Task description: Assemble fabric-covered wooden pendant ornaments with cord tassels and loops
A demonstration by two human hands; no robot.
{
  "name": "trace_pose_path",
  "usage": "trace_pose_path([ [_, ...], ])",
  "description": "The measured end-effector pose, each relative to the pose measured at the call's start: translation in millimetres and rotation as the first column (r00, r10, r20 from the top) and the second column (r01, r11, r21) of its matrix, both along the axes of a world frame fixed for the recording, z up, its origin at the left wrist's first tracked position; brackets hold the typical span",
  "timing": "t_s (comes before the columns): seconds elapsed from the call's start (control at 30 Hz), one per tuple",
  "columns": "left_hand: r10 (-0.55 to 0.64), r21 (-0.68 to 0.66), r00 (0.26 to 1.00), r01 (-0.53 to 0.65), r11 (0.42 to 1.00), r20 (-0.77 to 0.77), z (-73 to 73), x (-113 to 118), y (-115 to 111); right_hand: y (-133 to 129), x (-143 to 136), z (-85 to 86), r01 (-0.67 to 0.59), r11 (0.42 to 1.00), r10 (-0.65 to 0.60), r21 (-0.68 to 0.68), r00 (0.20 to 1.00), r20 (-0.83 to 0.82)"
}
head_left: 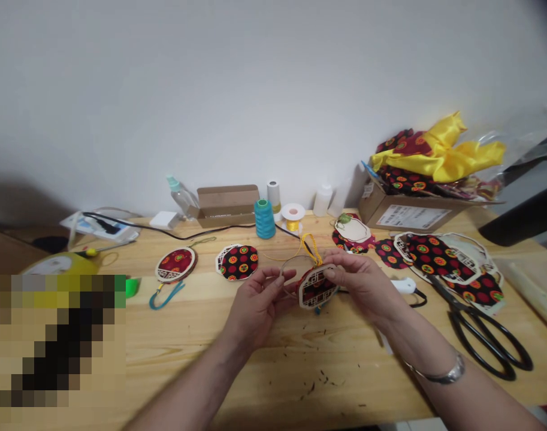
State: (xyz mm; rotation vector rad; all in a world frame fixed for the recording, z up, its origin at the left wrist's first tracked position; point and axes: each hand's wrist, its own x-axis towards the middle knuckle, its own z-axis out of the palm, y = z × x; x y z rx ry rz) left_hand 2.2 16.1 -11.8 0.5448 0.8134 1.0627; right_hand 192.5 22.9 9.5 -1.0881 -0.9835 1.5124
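A flat wooden-framed ornament [319, 287] with dark lattice openings and red patterned fabric is tilted on edge over the table. My right hand [363, 284] pinches its upper right rim between thumb and fingers. A yellow cord loop [309, 246] rises from its top, and a small blue bit shows below. My left hand [259, 299] is beside the ornament's left edge, thumb and fingers closed on a thin loop [295, 259] that arches toward the top; whether it is wire or thread I cannot tell. Some left fingers reach behind the ornament.
A similar ornament [177, 264] with a blue cord and a fabric-covered piece [238, 262] lie left. Behind stand a teal thread cone [265, 219] and yellow spool [293, 219]. Black scissors [484, 335], more fabric pieces [439, 254] and a cardboard box [403, 212] are right.
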Motion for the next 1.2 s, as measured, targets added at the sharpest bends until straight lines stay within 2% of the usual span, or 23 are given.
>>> trace_pose_path([
  [0.23,0.065,-0.051,0.996,-0.068,0.996,-0.064,-0.4,2,0,-3,0,0.2,0.004,0.998,-0.009,0.07,0.997,0.078],
  [0.47,0.016,-0.029,0.998,-0.017,0.999,-0.059,1.0,5,-2,-4,-9,-8.4,-0.019,0.999,0.017,0.04,0.999,0.04],
  [0.73,-0.025,0.012,0.999,0.025,1.0,-0.04,6.6,7,-7,-6,-13,-10.1,0.049,0.999,-0.05,0.023,0.997,0.057],
  [1.2,-0.032,0.074,0.999,0.032,0.997,-0.008,4.8,6,-11,-7,-13,-9.7,0.112,0.992,-0.118,0.06,0.986,0.12],
])
